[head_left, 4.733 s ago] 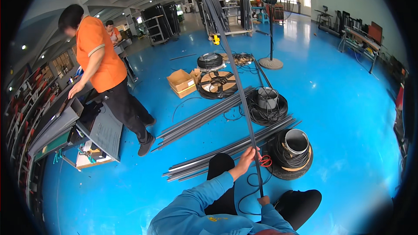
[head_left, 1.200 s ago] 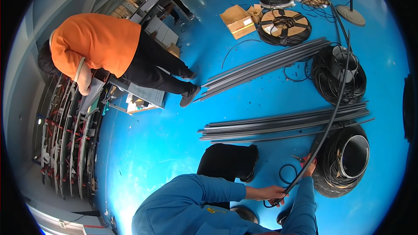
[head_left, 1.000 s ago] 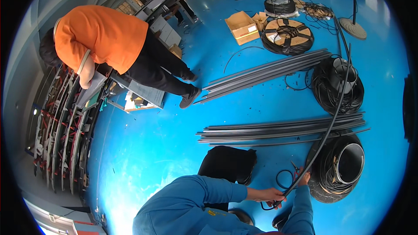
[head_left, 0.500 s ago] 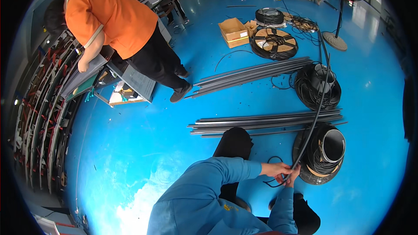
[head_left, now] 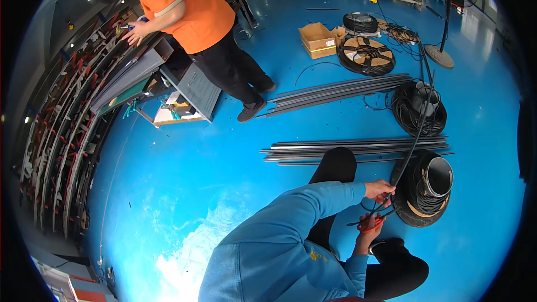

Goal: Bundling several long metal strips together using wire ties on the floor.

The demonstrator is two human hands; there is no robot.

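Pinched in my left hand [head_left: 379,189] is the lower end of a long dark strip [head_left: 413,148], which slants up and away past two coils. A thin black cord [head_left: 394,209] loops between my hands; its exact path is hard to make out. Just below and nearer to me, my right hand [head_left: 366,229] is wrapped round red-handled scissors [head_left: 373,224]. Their blades are too small to tell apart from the cord. Close on the right stands a coil of black cord [head_left: 415,190] around a grey tube core [head_left: 438,174].
Dark bars lie bundled ahead of my knee [head_left: 358,148] and farther off [head_left: 341,94]. Another coil [head_left: 417,116], a large reel [head_left: 366,56] and a cardboard box [head_left: 318,40] stand beyond. A person in orange [head_left: 184,11] works beside a rack [head_left: 67,151] at left.
My hands, together on the strip before, are now apart, the right one lower and nearer. Red scissors now show in it. The view has shifted; the person in orange has straightened up somewhat.
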